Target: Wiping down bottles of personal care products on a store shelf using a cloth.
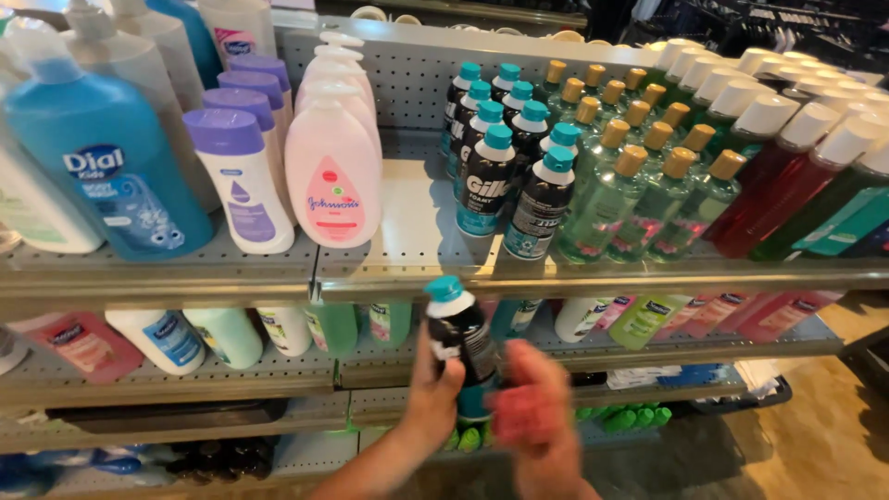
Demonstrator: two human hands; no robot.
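Observation:
My left hand (433, 393) is closed around a black spray can with a teal cap (460, 338), held upright in front of the shelves. My right hand (532, 407) is blurred just right of the can's lower half; whether it touches the can is unclear. Above, on the grey metal shelf (407, 243), stand two rows of matching black cans with teal caps (519, 157). A bare strip of shelf lies left of those rows.
Pink pump bottles (331, 167), white bottles with purple caps (239, 176) and a big blue bottle (102, 157) stand at left. Green bottles with gold caps (639, 176) and red and green white-capped bottles (787, 167) fill the right. The lower shelf (278, 370) holds more bottles.

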